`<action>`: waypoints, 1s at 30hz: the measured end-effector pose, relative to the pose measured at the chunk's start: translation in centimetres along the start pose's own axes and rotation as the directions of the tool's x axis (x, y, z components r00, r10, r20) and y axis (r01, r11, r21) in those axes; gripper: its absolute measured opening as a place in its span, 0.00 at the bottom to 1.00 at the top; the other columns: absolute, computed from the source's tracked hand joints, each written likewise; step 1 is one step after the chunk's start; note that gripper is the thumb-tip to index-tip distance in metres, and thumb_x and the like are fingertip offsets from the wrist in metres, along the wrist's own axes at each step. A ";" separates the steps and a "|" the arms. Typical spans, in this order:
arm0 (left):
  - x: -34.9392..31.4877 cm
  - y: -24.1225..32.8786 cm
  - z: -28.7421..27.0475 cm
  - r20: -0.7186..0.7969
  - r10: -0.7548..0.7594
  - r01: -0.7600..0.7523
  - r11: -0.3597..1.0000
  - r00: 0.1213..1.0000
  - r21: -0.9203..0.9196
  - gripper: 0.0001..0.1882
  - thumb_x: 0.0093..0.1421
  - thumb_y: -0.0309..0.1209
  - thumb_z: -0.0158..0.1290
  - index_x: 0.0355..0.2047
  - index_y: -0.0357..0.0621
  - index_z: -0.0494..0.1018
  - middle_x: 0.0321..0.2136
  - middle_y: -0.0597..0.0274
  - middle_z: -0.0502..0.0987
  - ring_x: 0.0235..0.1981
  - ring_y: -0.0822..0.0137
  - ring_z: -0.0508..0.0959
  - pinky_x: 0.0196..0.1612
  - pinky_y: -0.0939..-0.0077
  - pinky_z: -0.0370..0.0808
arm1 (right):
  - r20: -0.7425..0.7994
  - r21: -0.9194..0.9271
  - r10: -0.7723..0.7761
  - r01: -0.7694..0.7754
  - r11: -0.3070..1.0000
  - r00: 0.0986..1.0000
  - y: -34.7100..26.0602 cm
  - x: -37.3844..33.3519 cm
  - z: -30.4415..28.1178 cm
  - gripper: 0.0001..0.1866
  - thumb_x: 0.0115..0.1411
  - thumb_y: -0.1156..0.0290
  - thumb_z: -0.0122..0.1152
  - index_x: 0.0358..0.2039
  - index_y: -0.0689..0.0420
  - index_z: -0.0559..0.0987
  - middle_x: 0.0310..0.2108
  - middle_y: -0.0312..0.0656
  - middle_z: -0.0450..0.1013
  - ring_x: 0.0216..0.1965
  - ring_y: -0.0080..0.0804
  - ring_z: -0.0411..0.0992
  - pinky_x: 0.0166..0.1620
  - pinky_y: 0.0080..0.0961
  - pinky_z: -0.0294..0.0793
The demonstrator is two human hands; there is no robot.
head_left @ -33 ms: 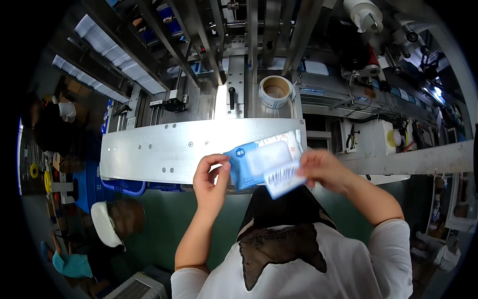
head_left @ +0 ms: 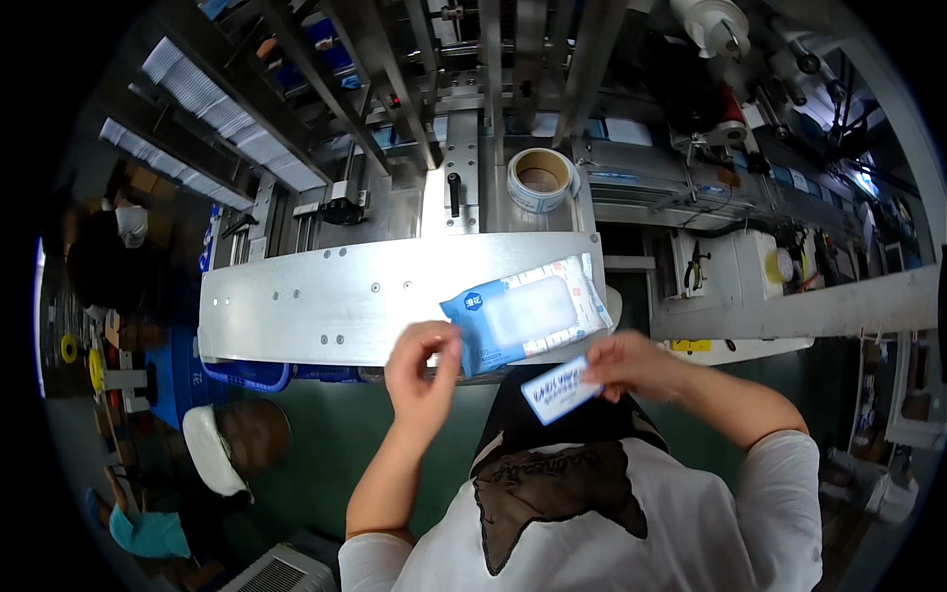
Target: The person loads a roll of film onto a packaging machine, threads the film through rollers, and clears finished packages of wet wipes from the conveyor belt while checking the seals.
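Note:
A soft pack of wet wipes, blue and white with a pale lid, lies slanted at the front right of the metal plate. Beside its lower left edge is my left hand, fingers curled and thumb close to the index finger; I see nothing held in it. My right hand pinches a small white card with a blue border and dark print, tilted, just in front of the pack. I cannot tell whether my left fingertips touch the pack.
Behind the plate, a roll of labels rests among the machine's metal posts. Stacks of white sheets fill slots at the far left. A blue basket is below the plate's left end. Pliers hang at right. Other people are at left.
My right hand has drawn the card toward me, off the pack. The left hand has slid slightly down along the pack's left edge, its fingers more curled.

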State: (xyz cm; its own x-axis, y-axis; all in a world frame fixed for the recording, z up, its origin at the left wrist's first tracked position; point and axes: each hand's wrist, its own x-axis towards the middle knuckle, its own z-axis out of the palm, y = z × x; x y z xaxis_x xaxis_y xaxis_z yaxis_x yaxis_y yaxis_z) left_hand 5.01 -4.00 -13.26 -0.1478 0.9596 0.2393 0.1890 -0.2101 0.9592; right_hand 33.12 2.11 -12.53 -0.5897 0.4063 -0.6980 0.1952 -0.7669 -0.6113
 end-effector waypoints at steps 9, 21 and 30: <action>-8.3 -5.9 4.8 0.862 -0.097 0.328 0.941 0.497 -0.084 0.16 0.65 0.30 0.45 0.51 0.43 0.71 0.52 0.51 0.70 0.58 0.58 0.66 0.58 0.68 0.64 | 0.005 -0.946 -0.260 0.089 0.313 0.966 8.0 0.5 0.1 0.26 0.48 0.48 0.67 0.29 0.59 0.73 0.20 0.42 0.73 0.26 0.29 0.74 0.29 0.26 0.71; -8.4 -10.0 7.5 0.713 0.301 0.107 0.879 0.633 -0.465 0.18 0.65 0.30 0.42 0.53 0.38 0.68 0.55 0.52 0.68 0.60 0.54 0.62 0.63 0.61 0.54 | -0.216 -0.825 -0.902 0.424 0.373 0.374 -13.3 11.4 -12.1 0.14 0.52 0.66 0.64 0.35 0.62 0.76 0.31 0.44 0.74 0.32 0.33 0.73 0.38 0.27 0.73; -13.7 -13.9 7.5 0.643 -0.166 0.590 0.612 0.747 -0.527 0.21 0.68 0.34 0.39 0.58 0.40 0.62 0.58 0.55 0.64 0.60 0.64 0.62 0.61 0.71 0.58 | -0.023 -0.997 -0.881 -0.072 -0.012 0.472 -15.5 18.3 -8.0 0.15 0.52 0.59 0.58 0.27 0.59 0.76 0.29 0.54 0.73 0.34 0.55 0.72 0.35 0.46 0.70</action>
State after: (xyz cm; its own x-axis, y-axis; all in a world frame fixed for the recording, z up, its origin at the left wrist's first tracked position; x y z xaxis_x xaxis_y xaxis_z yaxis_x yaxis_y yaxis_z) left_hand 11.65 -12.81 -30.98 0.4826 0.8725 -0.0771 -0.4834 0.3387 0.8072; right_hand 25.59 25.41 -18.77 -0.4318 0.8793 0.2007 0.8217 0.4753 -0.3143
